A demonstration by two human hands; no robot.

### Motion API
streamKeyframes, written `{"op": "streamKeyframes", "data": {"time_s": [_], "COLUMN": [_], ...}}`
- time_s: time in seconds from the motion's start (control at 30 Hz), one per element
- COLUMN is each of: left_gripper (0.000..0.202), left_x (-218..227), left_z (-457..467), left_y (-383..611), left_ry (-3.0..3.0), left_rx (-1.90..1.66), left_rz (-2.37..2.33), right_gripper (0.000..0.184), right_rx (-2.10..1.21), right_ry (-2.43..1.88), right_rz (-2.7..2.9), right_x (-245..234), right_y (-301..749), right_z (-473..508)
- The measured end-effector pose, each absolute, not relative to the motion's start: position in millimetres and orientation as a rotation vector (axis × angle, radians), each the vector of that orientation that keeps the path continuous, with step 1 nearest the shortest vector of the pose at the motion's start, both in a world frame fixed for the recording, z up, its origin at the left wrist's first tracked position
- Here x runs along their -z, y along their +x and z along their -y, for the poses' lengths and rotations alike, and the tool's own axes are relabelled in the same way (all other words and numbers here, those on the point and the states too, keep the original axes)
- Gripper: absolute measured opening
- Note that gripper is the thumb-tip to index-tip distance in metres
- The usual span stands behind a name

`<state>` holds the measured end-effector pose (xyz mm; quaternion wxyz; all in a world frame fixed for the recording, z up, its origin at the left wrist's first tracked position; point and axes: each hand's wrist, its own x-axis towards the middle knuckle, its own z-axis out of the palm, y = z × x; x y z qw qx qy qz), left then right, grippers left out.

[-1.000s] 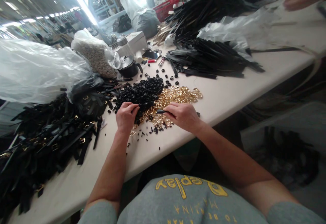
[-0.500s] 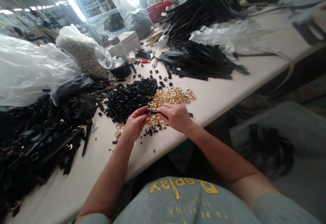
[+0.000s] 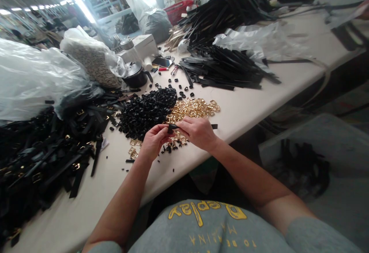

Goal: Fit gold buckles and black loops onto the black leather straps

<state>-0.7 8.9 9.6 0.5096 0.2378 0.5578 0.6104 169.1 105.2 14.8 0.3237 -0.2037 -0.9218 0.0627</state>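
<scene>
My right hand (image 3: 196, 132) is closed around a black strap (image 3: 213, 126) whose far end sticks out to the right past the knuckles. My left hand (image 3: 154, 142) pinches a small black loop against the strap's near tip (image 3: 171, 126), fingertips of both hands meeting just above the table. Under them lie a heap of gold buckles (image 3: 193, 108) and, to its left, a heap of black loops (image 3: 147, 111). Small black bits (image 3: 168, 149) are scattered near my wrists.
A big pile of finished black straps with buckles (image 3: 46, 149) fills the left. Loose black straps (image 3: 221, 68) lie at the back right beside clear plastic bags (image 3: 259, 40). A black pot (image 3: 135, 75), a phone (image 3: 162, 62) and a white box (image 3: 144, 45) stand behind the heaps.
My left hand left the black loop heap and came up to meet the right hand at the strap's tip. The camera view shifted slightly left.
</scene>
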Motion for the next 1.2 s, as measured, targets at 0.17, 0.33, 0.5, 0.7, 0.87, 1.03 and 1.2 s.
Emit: {"op": "streamKeyframes", "data": {"time_s": [0.17,0.33,0.5,0.7,0.87,1.03,1.2], "left_gripper": [0.045,0.039,0.037,0.036,0.036,0.040,0.041], "left_x": [-9.7,-10.8,-15.1,-14.1,-12.1,-14.1,-14.4], "left_z": [-10.6,-8.9,-5.4,-7.6,-10.0,-7.1,-4.5], "left_y": [-1.2,-3.5,-5.1,-4.8,-5.4,-4.9,-0.6], "left_ry": [0.528,0.499,0.473,0.441,0.414,0.504,0.588], "left_rx": [-1.472,-1.471,-1.428,-1.443,-1.445,-1.350,-1.363], "left_rz": [-1.337,-1.293,-1.222,-1.210,-1.228,-1.297,-1.326], "right_gripper": [0.037,0.032,0.035,0.037,0.035,0.035,0.027], "right_rx": [-0.138,-0.105,-0.158,-0.207,-0.171,-0.180,-0.436], "right_ry": [-0.489,-0.480,-0.512,-0.514,-0.423,-0.328,-0.430], "right_rz": [2.397,2.458,2.448,2.450,2.477,2.531,2.497], "right_x": [-17.6,-16.6,-16.5,-20.4,-19.7,-14.4,-15.7], "right_y": [169.9,169.7,170.5,172.7,173.5,170.5,168.5], "right_z": [-102.2,-103.3,-105.9,-106.4,-106.3,-105.3,-100.4]}}
